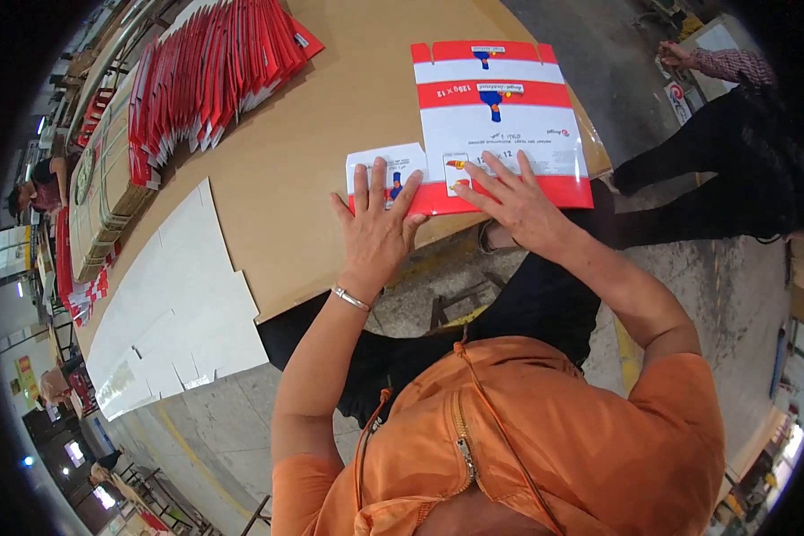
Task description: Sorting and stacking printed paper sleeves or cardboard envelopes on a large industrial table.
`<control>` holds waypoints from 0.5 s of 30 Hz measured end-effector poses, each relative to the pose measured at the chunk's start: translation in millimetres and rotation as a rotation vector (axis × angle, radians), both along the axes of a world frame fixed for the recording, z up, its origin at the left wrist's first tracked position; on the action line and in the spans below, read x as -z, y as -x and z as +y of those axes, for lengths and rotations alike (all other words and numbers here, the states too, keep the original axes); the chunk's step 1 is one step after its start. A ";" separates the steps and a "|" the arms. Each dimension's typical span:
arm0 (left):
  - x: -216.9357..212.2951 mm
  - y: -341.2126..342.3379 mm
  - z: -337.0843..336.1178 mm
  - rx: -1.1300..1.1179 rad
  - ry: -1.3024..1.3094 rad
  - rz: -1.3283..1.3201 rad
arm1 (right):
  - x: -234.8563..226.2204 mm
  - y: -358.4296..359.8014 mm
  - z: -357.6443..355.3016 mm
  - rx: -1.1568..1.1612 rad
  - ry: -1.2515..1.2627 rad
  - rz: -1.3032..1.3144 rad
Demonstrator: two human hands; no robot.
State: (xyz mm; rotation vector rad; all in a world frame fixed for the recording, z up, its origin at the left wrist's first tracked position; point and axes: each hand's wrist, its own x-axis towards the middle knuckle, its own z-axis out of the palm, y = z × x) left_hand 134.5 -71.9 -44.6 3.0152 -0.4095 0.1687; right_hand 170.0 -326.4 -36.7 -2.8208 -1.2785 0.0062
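Note:
A red and white printed carton blank [509, 121] lies folded flat near the table's front edge. My left hand [377, 210] rests palm down on its smaller left panel, fingers spread. My right hand [514, 201] presses flat on the lower part of the larger panel, its fingers also apart. Neither hand grips anything. Both palms hide part of the carton's red lower band. To the left of my left hand lies a plain white cardboard sheet [183, 304] with slits along one side, reaching over the table edge.
Many folded red cartons [214, 76] stand in a fanned row at the far left of the brown table [330, 98]. Beside them is a strapped cardboard bundle [107, 201]. A person in dark trousers [688, 196] stands close by on the right.

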 end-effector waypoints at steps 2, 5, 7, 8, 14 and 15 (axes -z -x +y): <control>0.0 1.8 -0.2 -0.007 0.012 -0.009 | -10.8 0.8 0.3 -0.001 -0.013 0.106; -1.1 4.9 3.0 0.000 0.059 0.001 | -16.2 0.2 -1.2 -0.056 0.043 0.077; 3.0 7.9 2.3 -0.017 0.086 0.024 | -11.0 1.2 -5.3 -0.082 -0.024 0.103; 5.0 4.8 4.0 -0.030 0.086 0.019 | -7.3 -1.9 -4.9 -0.103 -0.030 0.074; -4.4 -22.0 -16.1 -0.185 0.313 0.119 | -17.0 -6.1 -12.8 -0.071 -0.111 0.075; 0.0 -36.3 -15.0 -0.175 0.319 0.114 | -14.5 -6.5 -12.2 -0.069 -0.178 0.082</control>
